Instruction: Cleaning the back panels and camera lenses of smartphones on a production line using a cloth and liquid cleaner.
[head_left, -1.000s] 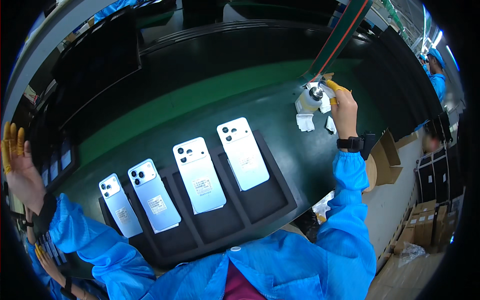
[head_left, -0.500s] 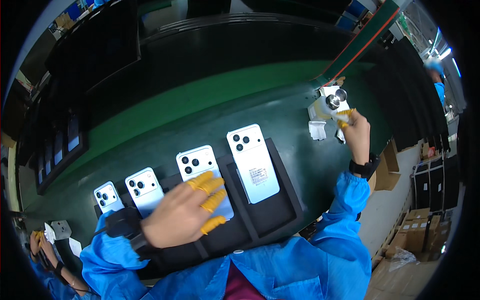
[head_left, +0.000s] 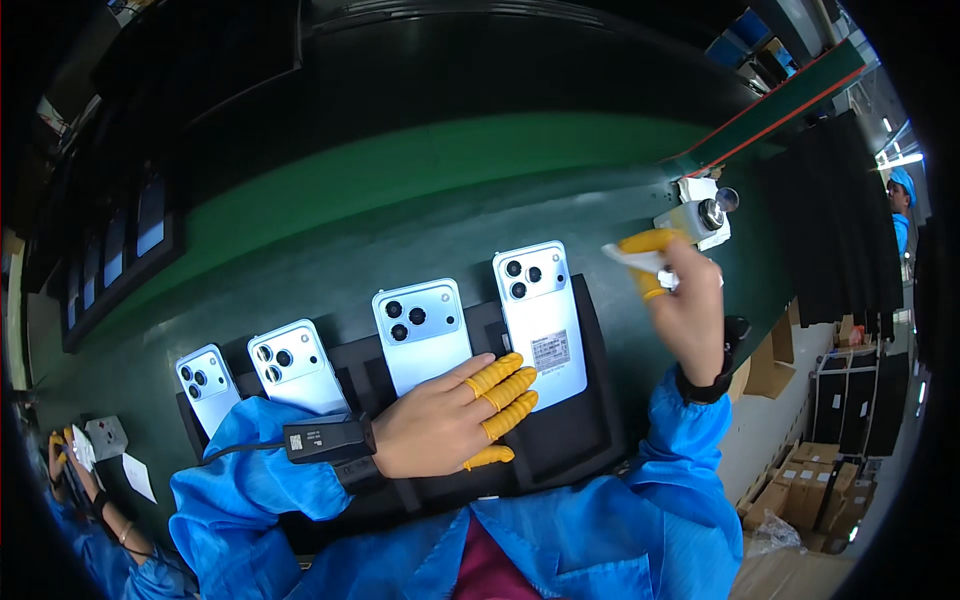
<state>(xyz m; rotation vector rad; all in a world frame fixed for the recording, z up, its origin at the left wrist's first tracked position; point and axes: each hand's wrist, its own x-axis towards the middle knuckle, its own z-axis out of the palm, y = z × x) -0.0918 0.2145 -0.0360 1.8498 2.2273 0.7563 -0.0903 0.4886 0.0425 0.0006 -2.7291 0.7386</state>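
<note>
Several light-blue smartphones lie face down in a row on a black tray (head_left: pixel 594 400). My left hand (head_left: pixel 430 425) rests palm down over the lower part of one phone (head_left: pixel 425 340). Yellow finger cots cover its outstretched fingers, whose tips come to the lower left edge of the rightmost phone (head_left: pixel 543 325); whether they touch it I cannot tell. My right hand (head_left: pixel 690 310), also in yellow finger cots, pinches a folded white wipe (head_left: pixel 632 258) above the bench, to the right of that phone. Further left lie two more phones, one (head_left: pixel 298 365) beside the other (head_left: pixel 205 385).
Behind my right hand stands a bottle (head_left: pixel 690 215) with a metal top, near white wipes (head_left: pixel 698 188). A dark rack of phones (head_left: pixel 118 260) is at the far left. Another person's hands (head_left: pixel 75 455) work at lower left. Cardboard boxes (head_left: pixel 805 485) sit on the floor at right.
My right hand has moved left, away from the bottle toward the phones, with the white wipe. My left hand has shifted right, up to the rightmost phone. The view has also shifted slightly.
</note>
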